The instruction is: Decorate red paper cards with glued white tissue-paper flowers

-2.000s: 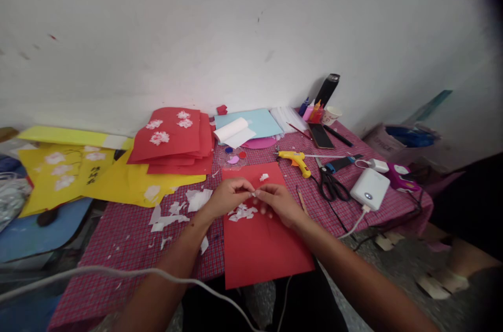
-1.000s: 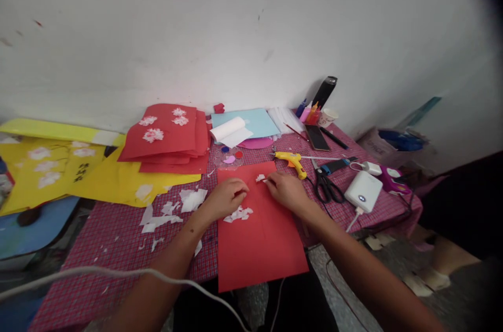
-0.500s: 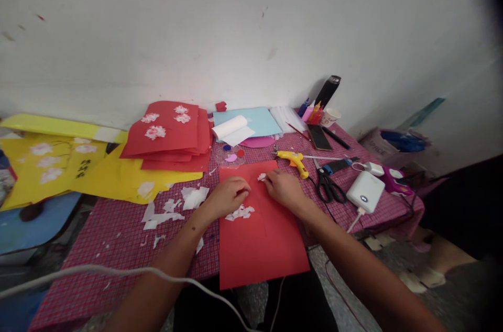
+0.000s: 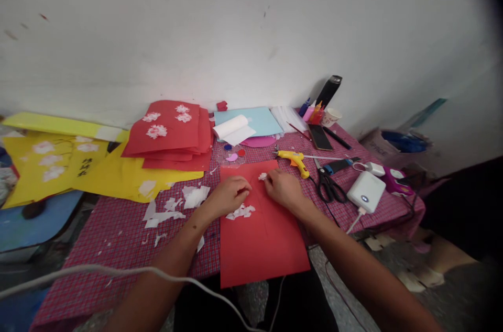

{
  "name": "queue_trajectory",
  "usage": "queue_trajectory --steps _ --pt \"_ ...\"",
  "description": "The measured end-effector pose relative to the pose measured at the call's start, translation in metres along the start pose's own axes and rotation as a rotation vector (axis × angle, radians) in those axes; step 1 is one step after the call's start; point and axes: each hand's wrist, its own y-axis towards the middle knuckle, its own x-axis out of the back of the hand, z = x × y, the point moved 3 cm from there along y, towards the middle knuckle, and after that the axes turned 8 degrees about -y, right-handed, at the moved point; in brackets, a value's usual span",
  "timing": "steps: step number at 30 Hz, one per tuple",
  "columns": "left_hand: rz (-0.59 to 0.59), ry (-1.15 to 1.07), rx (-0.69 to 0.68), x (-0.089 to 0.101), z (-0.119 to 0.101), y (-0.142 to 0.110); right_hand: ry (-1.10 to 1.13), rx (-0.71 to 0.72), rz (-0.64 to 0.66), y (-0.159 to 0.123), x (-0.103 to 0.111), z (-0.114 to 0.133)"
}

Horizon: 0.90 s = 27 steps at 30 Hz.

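Note:
A red sheet of paper (image 4: 263, 253) lies before me, its near end hanging past the table edge. My left hand (image 4: 230, 196) is over its left side, fingers curled together; whether a small scrap is between them I cannot make out. Just below that hand sits a cluster of torn white tissue paper pieces (image 4: 241, 211). My right hand (image 4: 285, 188) rests on the sheet's upper right, with closed fingertips at a small crumpled tissue paper piece (image 4: 262, 177). Torn white paper scraps (image 4: 195, 197) are scattered left of the sheet.
Right of the sheet lie a yellow glue gun (image 4: 294, 160), black scissors (image 4: 329, 188) and a white power bank (image 4: 366, 191). Behind are a paper roll (image 4: 231, 126) and paint bottles (image 4: 314, 111). Red papers with tissue flowers (image 4: 168, 135) are stacked at left. A white cable (image 4: 149, 270) crosses my left forearm.
The view has shifted very slightly. Both hands keep nearly the same places and poses over the red sheet.

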Motion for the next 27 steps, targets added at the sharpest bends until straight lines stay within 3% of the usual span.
queue_trajectory --steps 16,27 --pt "-0.001 -0.008 0.004 0.002 -0.004 0.0 0.024 -0.028 -0.014 -0.003 0.003 0.004" --pt "-0.097 0.02 0.028 0.01 0.001 0.0 0.055 -0.007 0.024 -0.025 0.012 -0.017"
